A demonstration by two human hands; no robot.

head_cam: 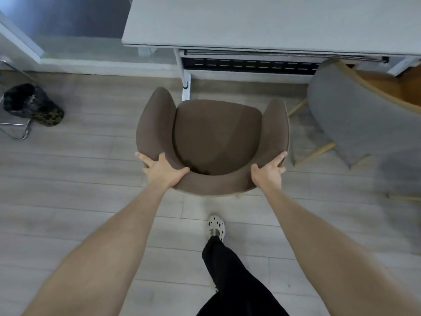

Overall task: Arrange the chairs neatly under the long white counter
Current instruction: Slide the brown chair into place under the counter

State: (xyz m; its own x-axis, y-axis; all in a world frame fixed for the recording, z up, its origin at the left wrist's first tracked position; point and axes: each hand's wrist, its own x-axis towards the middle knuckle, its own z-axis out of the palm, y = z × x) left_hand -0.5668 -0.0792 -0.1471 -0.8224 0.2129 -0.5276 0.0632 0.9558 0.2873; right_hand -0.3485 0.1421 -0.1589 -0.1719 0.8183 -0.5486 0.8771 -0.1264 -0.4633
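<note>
A brown upholstered armchair [214,135] stands on the floor in front of the long white counter [262,21], its seat facing the counter and short of its edge. My left hand [160,171] grips the left end of the curved backrest, thumb inside the shell. My right hand [268,172] grips the right end the same way. A grey chair [355,119] with wooden legs stands to the right, tilted toward the counter, its front partly under the top.
The counter's white leg [185,87] stands just beyond the brown chair's seat. A dark fuzzy stool [32,106] on a chrome frame sits at the left. Pale plank floor lies all around, with my foot [216,226] behind the chair.
</note>
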